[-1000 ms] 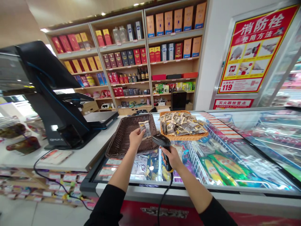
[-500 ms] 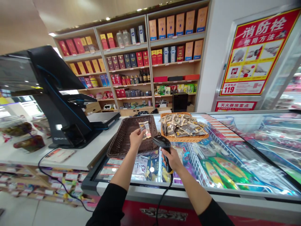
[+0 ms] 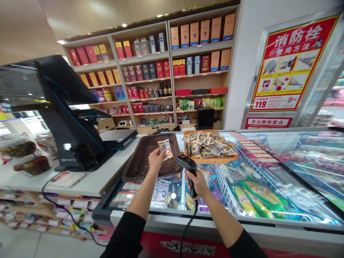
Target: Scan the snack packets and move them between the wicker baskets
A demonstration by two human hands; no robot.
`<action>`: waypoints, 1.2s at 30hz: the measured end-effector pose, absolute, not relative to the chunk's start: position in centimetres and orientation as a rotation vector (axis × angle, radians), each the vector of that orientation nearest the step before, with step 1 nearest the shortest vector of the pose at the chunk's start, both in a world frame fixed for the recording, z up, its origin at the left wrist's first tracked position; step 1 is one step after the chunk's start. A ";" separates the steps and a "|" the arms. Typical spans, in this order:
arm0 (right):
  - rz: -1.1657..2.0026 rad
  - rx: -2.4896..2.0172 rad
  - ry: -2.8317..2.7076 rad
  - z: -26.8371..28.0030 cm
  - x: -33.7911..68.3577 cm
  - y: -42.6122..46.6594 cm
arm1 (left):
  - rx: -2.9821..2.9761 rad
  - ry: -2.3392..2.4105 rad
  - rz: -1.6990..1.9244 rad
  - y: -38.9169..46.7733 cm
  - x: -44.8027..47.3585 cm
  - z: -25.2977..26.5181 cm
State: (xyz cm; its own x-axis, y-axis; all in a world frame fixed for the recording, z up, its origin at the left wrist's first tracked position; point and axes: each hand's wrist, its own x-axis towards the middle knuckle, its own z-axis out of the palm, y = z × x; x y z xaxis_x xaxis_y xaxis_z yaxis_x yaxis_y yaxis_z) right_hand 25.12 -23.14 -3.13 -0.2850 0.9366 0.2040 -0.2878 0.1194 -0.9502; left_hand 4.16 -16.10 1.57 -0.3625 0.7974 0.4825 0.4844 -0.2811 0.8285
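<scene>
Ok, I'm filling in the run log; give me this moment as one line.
left hand: holds packet over brown basket | right hand: grips scanner | orange basket: heaped with similar packets

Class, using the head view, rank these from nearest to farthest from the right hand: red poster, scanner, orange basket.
1. Scanner: gripped in the right hand.
2. Orange basket: just beyond the hand, slightly right, on the freezer.
3. Red poster: farthest, upper right on the wall.
</scene>
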 end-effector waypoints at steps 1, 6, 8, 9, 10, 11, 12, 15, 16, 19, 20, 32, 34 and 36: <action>1.420 -0.712 -1.281 -3.1 25.1 -23.1 | 1.578 1.660 1.691 -16.0 4.1 1.5; 1.414 -0.677 -1.264 -3.2 25.1 -23.1 | 1.558 1.541 1.628 -15.4 4.1 1.5; 1.391 -0.671 -1.281 -3.3 25.1 -23.1 | 1.552 1.509 1.616 -15.3 4.1 1.5; 1.380 -0.672 -1.292 -3.3 25.1 -23.1 | 1.551 1.504 1.614 -15.3 4.1 1.5; 1.371 -0.677 -1.306 -3.3 25.1 -23.1 | 1.552 1.510 1.613 -15.4 4.2 1.6; 1.366 -0.685 -1.320 -3.3 25.1 -23.1 | 1.553 1.522 1.610 -15.5 4.2 1.6; 1.363 -0.694 -1.331 -3.2 25.1 -23.2 | 1.555 1.537 1.605 -15.6 4.3 1.7; 1.367 -0.701 -1.346 -3.1 25.2 -23.2 | 1.554 1.574 1.598 -15.8 4.4 1.8; 1.370 -0.699 -1.343 -3.0 25.2 -23.2 | 1.552 1.577 1.599 -15.8 4.4 1.9; 1.378 -0.699 -1.337 -3.1 25.2 -23.2 | 1.552 1.578 1.603 -15.6 4.3 1.7; 1.377 -0.704 -1.337 -3.1 25.2 -23.1 | 1.550 1.580 1.607 -15.6 4.3 1.6; 1.209 -0.821 -1.538 -2.7 25.7 -23.5 | 1.576 1.715 1.697 -16.0 4.3 1.5; 1.195 -0.821 -1.535 -2.6 25.7 -23.5 | 1.573 1.734 1.708 -16.1 4.3 1.7; 1.188 -0.817 -1.533 -2.6 25.7 -23.6 | 1.586 1.759 1.695 -16.3 4.4 1.8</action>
